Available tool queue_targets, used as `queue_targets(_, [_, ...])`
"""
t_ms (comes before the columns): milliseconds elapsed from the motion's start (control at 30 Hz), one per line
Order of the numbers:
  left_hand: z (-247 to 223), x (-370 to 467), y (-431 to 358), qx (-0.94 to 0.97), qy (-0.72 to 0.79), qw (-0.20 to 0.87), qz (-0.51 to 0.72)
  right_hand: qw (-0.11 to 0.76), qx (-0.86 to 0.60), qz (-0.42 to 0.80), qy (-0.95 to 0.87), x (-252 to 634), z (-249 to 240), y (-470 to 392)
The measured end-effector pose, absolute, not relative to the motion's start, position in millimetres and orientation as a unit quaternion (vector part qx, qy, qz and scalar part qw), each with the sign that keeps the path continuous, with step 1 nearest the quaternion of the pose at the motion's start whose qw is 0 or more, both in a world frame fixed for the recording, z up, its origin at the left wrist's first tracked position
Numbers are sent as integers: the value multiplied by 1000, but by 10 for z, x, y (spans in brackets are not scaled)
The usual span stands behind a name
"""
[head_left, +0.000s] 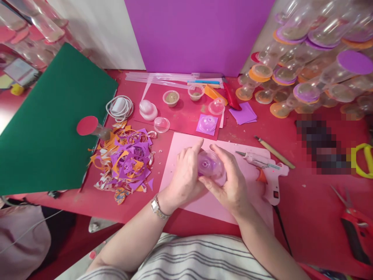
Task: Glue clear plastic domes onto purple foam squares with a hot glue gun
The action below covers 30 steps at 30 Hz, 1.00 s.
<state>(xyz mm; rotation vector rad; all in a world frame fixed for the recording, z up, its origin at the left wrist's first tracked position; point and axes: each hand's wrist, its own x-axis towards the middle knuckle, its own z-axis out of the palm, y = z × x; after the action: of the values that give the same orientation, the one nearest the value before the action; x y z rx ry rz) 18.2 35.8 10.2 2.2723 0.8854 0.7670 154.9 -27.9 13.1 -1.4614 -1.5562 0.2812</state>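
Observation:
Between my two hands is a clear plastic dome lid (212, 163) with purple showing through its middle. My left hand (186, 171) grips its left side, and my right hand (229, 179) curls round its right side. Both are above a pink sheet (175, 155) on the red table. Just right of my right hand lies a pink glue gun (262, 161) with an orange trigger. Beyond my hands, another clear dome (207, 123) rests on a purple paper square. The underside of the held lid is partly hidden by my fingers.
Orange and purple paper scraps (131, 155) are heaped at left, beside a green board (58, 128). Small cups (171, 98) of brownish material stand at the back. A craft knife (274, 151) and red-handled pruners (354, 221) lie at right. Clear bottle-like pieces (309, 77) are stacked at back right.

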Motion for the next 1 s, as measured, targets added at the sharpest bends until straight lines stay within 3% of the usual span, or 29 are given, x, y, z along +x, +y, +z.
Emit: queue_targets(1000, [131, 186, 346, 848, 330, 301, 286, 473, -598, 100, -640, 1552, 157, -255])
